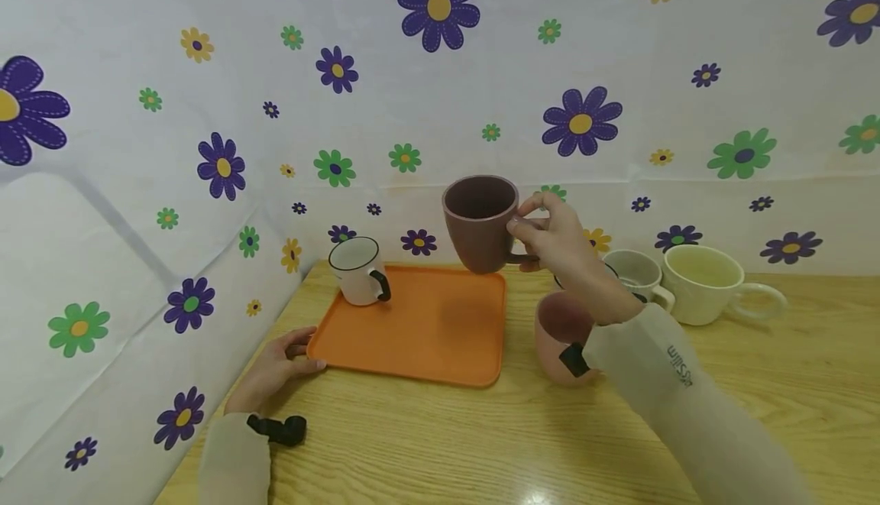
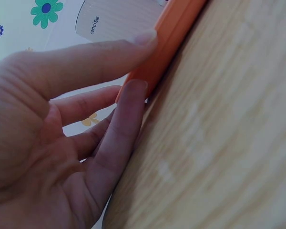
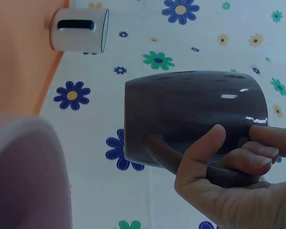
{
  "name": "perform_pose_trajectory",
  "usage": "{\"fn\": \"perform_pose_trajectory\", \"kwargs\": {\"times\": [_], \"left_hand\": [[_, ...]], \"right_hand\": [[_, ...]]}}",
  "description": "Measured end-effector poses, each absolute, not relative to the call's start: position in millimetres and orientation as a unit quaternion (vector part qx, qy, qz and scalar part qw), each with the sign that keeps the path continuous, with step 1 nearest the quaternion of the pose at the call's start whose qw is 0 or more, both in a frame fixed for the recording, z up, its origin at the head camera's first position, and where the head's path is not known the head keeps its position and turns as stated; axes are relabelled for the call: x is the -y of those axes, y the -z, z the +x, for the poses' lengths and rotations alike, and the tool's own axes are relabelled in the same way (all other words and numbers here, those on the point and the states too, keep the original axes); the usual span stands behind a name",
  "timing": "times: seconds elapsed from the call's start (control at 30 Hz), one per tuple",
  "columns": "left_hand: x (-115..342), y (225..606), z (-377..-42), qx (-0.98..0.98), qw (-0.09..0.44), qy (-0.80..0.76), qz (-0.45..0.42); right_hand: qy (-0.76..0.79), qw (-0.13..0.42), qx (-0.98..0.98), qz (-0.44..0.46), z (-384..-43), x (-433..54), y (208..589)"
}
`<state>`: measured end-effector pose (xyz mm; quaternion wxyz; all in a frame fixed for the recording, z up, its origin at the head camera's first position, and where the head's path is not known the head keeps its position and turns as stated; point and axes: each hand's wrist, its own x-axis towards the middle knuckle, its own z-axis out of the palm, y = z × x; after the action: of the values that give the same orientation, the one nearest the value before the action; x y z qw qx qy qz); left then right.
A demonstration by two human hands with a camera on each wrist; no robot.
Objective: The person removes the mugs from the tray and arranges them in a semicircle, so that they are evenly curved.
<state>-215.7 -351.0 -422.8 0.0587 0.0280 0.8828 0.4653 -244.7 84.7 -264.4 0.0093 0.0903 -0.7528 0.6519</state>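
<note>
Likely stiff, breakable brown mug [image 1: 480, 236]; best held by handle [image 3: 168, 155], where right hand [image 1: 558, 239] grips; left hand [image 1: 278, 366] holds tray [image 1: 412, 329] corner.

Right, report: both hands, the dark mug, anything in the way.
Right hand holding dark mug by handle, raised. Left hand gripping near-left corner of orange tray. White mug occupies tray's far-left corner.

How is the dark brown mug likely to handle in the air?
The dark brown mug is probably rigid and breakable, given its smooth, ceramic look. Its gloss hints that it could be slippery. It may tend to tilt, since the right hand holds it by the side handle.
</note>
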Motion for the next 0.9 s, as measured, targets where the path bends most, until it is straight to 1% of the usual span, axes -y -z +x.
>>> {"fn": "perform_pose_trajectory", "kwargs": {"times": [0.43,0.9], "left_hand": [[347.4,422.1,-214.5,-0.878,0.059,-0.474,0.013],[348.9,419.6,-213.8,-0.889,0.058,-0.454,0.026]], "right_hand": [[-0.641,0.035,0.762,0.078,-242.7,-123.7,262.1],[-0.608,0.040,0.790,0.066,-235.4,-151.5,265.9]]}}
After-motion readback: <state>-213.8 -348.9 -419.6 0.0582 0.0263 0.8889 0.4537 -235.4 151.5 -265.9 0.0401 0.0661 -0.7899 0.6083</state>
